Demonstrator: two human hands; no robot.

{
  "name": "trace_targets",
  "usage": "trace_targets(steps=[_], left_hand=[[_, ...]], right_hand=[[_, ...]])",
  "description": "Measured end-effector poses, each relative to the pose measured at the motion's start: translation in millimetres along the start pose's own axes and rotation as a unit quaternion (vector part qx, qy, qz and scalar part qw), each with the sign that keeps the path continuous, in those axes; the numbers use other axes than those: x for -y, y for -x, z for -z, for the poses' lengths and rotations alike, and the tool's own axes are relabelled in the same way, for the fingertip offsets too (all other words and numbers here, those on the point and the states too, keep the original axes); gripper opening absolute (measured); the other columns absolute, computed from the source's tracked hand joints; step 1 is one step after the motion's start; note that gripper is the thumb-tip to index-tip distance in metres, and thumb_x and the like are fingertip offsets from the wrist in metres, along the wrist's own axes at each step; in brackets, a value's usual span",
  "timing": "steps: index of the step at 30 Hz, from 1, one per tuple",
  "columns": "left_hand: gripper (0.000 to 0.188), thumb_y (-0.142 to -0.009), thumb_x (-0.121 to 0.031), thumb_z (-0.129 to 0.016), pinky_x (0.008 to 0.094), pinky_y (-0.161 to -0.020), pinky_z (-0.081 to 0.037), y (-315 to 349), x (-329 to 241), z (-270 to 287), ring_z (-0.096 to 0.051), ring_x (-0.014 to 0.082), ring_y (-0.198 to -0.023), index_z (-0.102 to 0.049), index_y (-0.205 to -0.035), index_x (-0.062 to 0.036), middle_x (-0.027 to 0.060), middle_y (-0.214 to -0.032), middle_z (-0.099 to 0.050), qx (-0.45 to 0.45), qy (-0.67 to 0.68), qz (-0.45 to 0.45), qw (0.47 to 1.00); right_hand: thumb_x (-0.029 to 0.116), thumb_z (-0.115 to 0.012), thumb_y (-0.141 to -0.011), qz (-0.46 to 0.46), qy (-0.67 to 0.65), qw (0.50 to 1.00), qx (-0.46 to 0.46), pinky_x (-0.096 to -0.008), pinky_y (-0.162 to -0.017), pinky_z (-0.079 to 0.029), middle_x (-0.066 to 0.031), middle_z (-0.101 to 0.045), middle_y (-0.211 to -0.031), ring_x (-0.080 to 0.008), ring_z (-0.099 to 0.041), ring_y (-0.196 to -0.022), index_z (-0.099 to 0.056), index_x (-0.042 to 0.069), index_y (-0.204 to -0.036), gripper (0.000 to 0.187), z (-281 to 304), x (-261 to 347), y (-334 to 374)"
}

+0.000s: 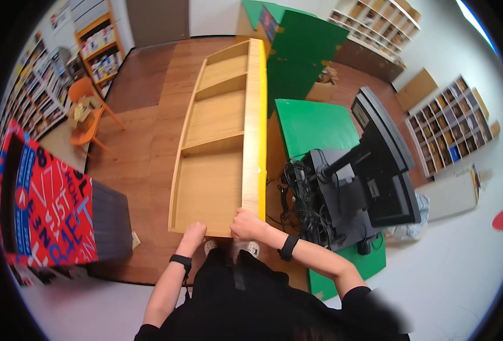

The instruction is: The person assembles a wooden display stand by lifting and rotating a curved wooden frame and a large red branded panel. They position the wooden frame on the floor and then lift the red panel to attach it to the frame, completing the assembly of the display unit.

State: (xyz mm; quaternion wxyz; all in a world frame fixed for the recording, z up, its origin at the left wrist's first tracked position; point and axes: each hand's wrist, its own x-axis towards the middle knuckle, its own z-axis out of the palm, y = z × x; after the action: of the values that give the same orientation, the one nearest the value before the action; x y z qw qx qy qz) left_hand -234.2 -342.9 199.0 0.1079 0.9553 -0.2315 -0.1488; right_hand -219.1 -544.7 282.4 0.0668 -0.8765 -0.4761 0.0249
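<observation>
A long light-wood shelf unit (211,182) with a few open compartments and a yellow side stretches away from me, its near end just in front of my body. My left hand (195,232) is closed at the near end, toward the left corner. To its right, my right hand (248,225) is curled over the same end, close to the yellow side. The undersides of both grips are hidden. Black bands circle both wrists.
On the right stands a green table (314,128) with monitors (385,165) and tangled cables (305,199). A green panel (302,54) rises beyond. A red printed bin (52,204) is at the left, an orange chair (89,116) farther back. Brown wood floor surrounds the shelf unit.
</observation>
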Motion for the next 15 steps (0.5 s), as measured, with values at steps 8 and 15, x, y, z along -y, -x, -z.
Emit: trace_targets(steps=[8, 15], left_hand=[[0.007, -0.052, -0.006, -0.061, 0.0374, -0.058, -0.047, 0.8, -51.4, -8.6, -0.056, 0.0312, -0.064, -0.057, -0.057, -0.0021, 0.0176, -0.064, -0.056, 0.021, 0.034, 0.006, 0.999], [0.008, -0.049, -0.005, -0.059, 0.0367, -0.056, -0.047, -2.6, -110.1, -8.8, -0.056, 0.0306, -0.062, -0.057, -0.056, -0.0027, 0.0163, -0.06, -0.055, 0.012, 0.062, -0.028, 0.998]], right_hand=[[0.024, -0.052, -0.06, 0.037, 0.035, 0.991, 0.126, -0.0299, -0.059, -0.037, -0.0077, -0.054, -0.05, -0.0214, -0.053, -0.049, -0.056, 0.011, -0.047, 0.019, 15.0, -15.2, 47.6], [0.023, -0.051, -0.063, 0.053, 0.02, 0.988, 0.147, -0.0312, -0.061, -0.037, -0.0086, -0.05, -0.045, -0.0239, -0.05, -0.047, -0.053, 0.009, -0.045, 0.023, 25.5, -30.7, 98.1]])
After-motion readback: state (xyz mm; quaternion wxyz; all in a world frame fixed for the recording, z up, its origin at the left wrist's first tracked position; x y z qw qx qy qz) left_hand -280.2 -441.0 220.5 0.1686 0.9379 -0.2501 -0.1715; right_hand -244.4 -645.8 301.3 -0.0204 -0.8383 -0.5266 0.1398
